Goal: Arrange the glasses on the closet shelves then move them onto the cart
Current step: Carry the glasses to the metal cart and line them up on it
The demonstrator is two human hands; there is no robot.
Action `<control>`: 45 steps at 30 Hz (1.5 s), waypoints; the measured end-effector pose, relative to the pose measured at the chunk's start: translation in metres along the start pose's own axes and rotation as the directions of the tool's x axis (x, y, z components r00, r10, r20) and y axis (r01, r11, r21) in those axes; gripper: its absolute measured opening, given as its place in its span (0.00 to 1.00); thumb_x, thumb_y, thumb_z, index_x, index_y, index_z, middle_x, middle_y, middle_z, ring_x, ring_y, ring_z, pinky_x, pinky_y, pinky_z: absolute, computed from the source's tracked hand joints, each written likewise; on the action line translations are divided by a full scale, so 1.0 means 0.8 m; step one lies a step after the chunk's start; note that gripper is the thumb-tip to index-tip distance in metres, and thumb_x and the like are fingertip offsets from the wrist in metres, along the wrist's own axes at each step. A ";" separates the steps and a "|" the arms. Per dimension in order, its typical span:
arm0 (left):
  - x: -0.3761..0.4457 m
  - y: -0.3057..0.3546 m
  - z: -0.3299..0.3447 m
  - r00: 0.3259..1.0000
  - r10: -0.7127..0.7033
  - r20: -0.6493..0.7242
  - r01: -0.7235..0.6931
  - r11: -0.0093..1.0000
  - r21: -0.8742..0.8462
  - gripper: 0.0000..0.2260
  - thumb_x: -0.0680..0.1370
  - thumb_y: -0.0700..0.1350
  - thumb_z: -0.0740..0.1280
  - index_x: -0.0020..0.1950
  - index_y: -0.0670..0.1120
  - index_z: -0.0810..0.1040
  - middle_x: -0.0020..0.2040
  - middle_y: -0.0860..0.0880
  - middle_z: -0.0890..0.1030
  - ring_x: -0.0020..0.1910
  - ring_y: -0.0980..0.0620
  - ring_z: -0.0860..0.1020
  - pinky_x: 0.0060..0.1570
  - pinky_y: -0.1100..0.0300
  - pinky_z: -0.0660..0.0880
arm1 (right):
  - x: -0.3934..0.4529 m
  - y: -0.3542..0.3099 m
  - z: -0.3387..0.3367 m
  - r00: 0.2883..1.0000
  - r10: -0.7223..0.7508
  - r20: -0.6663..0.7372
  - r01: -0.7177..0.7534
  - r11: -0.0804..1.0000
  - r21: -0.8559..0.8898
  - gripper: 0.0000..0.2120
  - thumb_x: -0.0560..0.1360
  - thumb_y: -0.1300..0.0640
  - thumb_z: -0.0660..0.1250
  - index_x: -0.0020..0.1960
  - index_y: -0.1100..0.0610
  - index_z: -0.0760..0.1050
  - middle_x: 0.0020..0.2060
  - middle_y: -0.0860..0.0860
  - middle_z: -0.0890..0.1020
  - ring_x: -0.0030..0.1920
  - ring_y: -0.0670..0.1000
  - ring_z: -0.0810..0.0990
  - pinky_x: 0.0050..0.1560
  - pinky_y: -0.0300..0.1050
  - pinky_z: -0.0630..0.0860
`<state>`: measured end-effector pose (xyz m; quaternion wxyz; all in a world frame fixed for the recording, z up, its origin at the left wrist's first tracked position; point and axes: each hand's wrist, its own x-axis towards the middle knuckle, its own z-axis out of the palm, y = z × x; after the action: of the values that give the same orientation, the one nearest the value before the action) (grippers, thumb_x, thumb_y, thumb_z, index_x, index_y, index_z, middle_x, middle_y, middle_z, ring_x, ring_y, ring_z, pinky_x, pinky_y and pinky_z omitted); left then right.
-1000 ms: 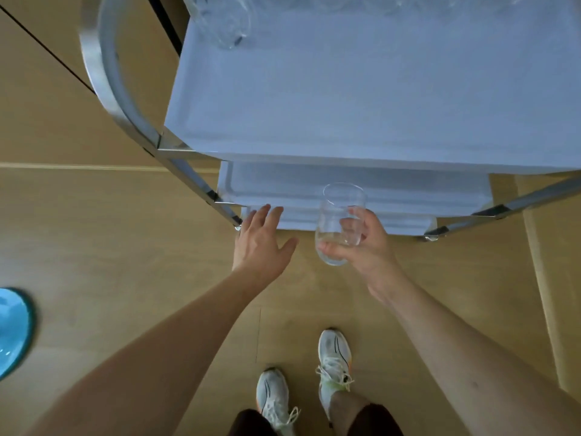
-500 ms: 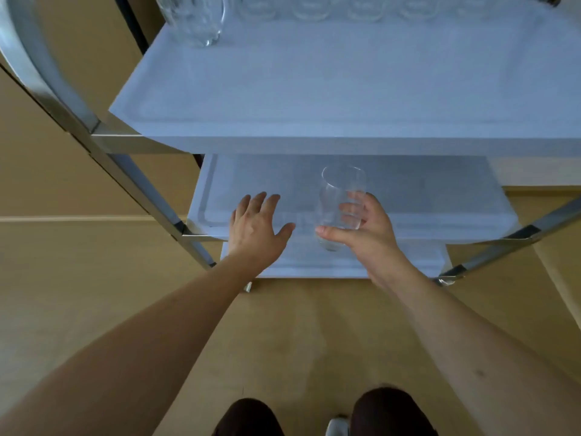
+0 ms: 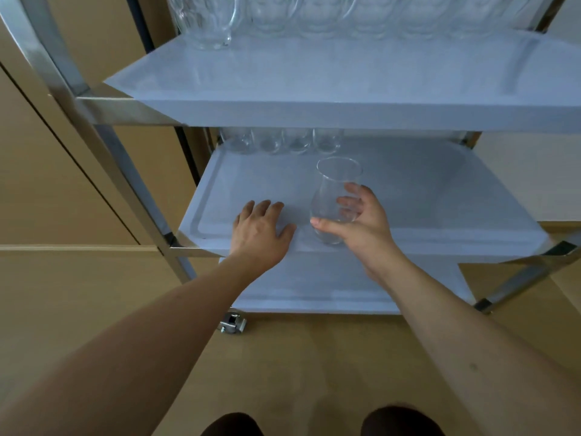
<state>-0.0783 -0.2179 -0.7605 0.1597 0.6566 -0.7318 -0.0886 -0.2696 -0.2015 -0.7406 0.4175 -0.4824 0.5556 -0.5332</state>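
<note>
Glass (image 3: pixel 334 199): clear, rounded, gripped by right hand (image 3: pixel 361 228) | left hand (image 3: pixel 259 231) spread flat | middle shelf (image 3: pixel 440 199) smooth white

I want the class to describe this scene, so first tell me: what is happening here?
A person is loading glasses onto a metal cart. Their right hand holds a clear glass at the front of the middle shelf, thumb and fingers wrapped round its lower part. The left hand lies flat and empty on the same shelf beside it. A row of glasses already stands at the back of that shelf, and more glasses line the top one.
</note>
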 end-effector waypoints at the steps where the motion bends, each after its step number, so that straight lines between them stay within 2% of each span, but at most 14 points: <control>1: 0.000 -0.001 0.001 1.000 -0.003 0.005 0.003 1.000 0.000 0.26 0.82 0.59 0.60 0.79 0.50 0.66 0.78 0.45 0.67 0.79 0.38 0.58 0.77 0.45 0.57 | 0.002 0.001 0.001 1.000 -0.002 0.001 0.002 1.000 -0.009 0.40 0.61 0.59 0.85 0.67 0.47 0.69 0.61 0.51 0.77 0.62 0.51 0.78 0.59 0.42 0.76; 9: 0.026 0.016 0.018 0.999 0.050 0.002 -0.050 0.998 -0.026 0.30 0.78 0.62 0.57 0.75 0.48 0.70 0.74 0.44 0.72 0.77 0.37 0.63 0.77 0.43 0.59 | 0.018 0.016 0.005 0.996 -0.081 -0.027 0.078 0.992 -0.095 0.42 0.61 0.57 0.85 0.69 0.48 0.69 0.59 0.49 0.77 0.61 0.50 0.78 0.64 0.46 0.76; 14: 0.047 0.043 0.035 0.997 0.064 0.045 -0.064 0.998 -0.003 0.25 0.82 0.56 0.60 0.77 0.50 0.67 0.78 0.48 0.67 0.80 0.39 0.56 0.78 0.45 0.54 | 0.048 0.022 -0.014 0.991 -0.112 -0.074 0.100 0.984 -0.151 0.42 0.62 0.55 0.85 0.69 0.49 0.68 0.58 0.50 0.77 0.54 0.48 0.78 0.57 0.40 0.76; 18: 0.066 0.064 0.037 0.995 0.067 0.072 -0.067 0.998 0.003 0.24 0.83 0.56 0.59 0.78 0.52 0.65 0.80 0.48 0.63 0.81 0.41 0.53 0.79 0.48 0.51 | 0.079 0.026 -0.029 0.985 -0.111 -0.130 0.086 0.980 -0.182 0.43 0.62 0.52 0.85 0.70 0.48 0.67 0.59 0.50 0.76 0.56 0.50 0.78 0.58 0.44 0.77; 25: 0.120 0.097 0.052 0.990 0.123 0.066 -0.124 0.992 0.007 0.19 0.81 0.53 0.61 0.71 0.50 0.74 0.71 0.48 0.74 0.76 0.41 0.62 0.76 0.48 0.57 | 0.126 0.036 -0.041 0.979 -0.134 -0.156 0.097 0.970 -0.223 0.44 0.60 0.48 0.85 0.71 0.47 0.67 0.59 0.49 0.77 0.56 0.50 0.79 0.60 0.47 0.78; 30: 0.140 0.095 0.067 0.986 0.158 0.045 -0.160 0.986 0.042 0.19 0.80 0.57 0.58 0.66 0.51 0.77 0.65 0.50 0.77 0.70 0.43 0.69 0.72 0.44 0.62 | 0.161 0.036 -0.052 0.974 -0.152 -0.170 0.104 0.960 -0.259 0.44 0.62 0.49 0.84 0.71 0.50 0.67 0.57 0.49 0.77 0.56 0.51 0.79 0.57 0.44 0.77; 34: 0.139 0.089 0.080 0.980 0.193 -0.044 -0.190 0.980 0.062 0.22 0.77 0.59 0.53 0.60 0.50 0.78 0.61 0.50 0.79 0.63 0.44 0.73 0.67 0.45 0.66 | 0.193 0.046 -0.056 0.970 -0.181 -0.163 0.138 0.959 -0.247 0.43 0.63 0.50 0.84 0.72 0.52 0.67 0.59 0.51 0.77 0.55 0.50 0.79 0.51 0.35 0.74; 39: 0.142 0.088 0.088 0.968 0.218 -0.120 -0.208 0.974 0.094 0.21 0.75 0.58 0.52 0.54 0.50 0.78 0.55 0.50 0.80 0.58 0.43 0.75 0.63 0.46 0.68 | 0.237 0.053 -0.054 0.963 -0.191 -0.192 0.142 0.960 -0.243 0.44 0.63 0.50 0.84 0.73 0.52 0.67 0.59 0.50 0.77 0.53 0.48 0.78 0.39 0.22 0.69; 42: 0.144 0.088 0.092 0.965 0.227 -0.131 -0.216 0.972 0.093 0.19 0.76 0.58 0.53 0.54 0.50 0.78 0.55 0.50 0.80 0.59 0.44 0.75 0.63 0.46 0.68 | 0.263 0.053 -0.054 0.957 -0.203 -0.207 0.146 0.954 -0.261 0.44 0.63 0.50 0.84 0.73 0.52 0.67 0.59 0.50 0.77 0.52 0.48 0.78 0.37 0.21 0.69; 45: 0.143 0.087 0.093 0.959 0.238 -0.154 -0.226 0.970 0.087 0.19 0.75 0.58 0.53 0.53 0.50 0.78 0.54 0.50 0.80 0.57 0.43 0.76 0.61 0.47 0.68 | 0.285 0.054 -0.055 0.954 -0.209 -0.213 0.142 0.945 -0.293 0.44 0.63 0.48 0.84 0.73 0.52 0.66 0.59 0.50 0.77 0.53 0.48 0.79 0.45 0.29 0.71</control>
<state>-0.1792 -0.3288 -0.7933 0.2056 0.5764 -0.7908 0.0100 -0.3592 -0.4180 -0.7682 0.2265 -0.5151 0.6251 -0.5409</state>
